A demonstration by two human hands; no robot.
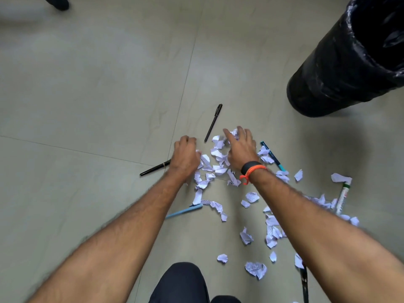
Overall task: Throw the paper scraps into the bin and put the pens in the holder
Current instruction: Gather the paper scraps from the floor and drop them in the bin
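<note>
Scraps: the paper scraps [215, 165] lie thickest on the floor between the two hands, and a looser trail runs back under the right forearm toward the person's knee
Feel: torn, crumpled, surely feather-light and soft; they will squash rather than break, and small bits will likely slip out of a loose grab
Where to take hold: best raked into one heap and cupped from both sides, I'd say, not pinched piece by piece
Left hand: the left hand [185, 155] is down at the left edge of the heap, fingers curled under, knuckles up; whether it already grips paper I cannot tell
Right hand: the right hand [240, 149] hovers over the far side of the heap, fingers spread and bent like a claw, nothing clamped in it that I can see
Pens: a black pen [213, 122] just beyond the hands; a second black pen [155, 168] pokes out from under the left hand; a teal pen [272, 155] just right of the right wrist; a light blue pen [184, 211] beside the left forearm; a white marker [343, 197] further right
Pen handling: stiff, smooth, prone to roll; grip mid-barrel
Bin: the bin [341, 68], black-lined, stands ahead and right of the right hand, well apart
Holder: none in sight
</note>
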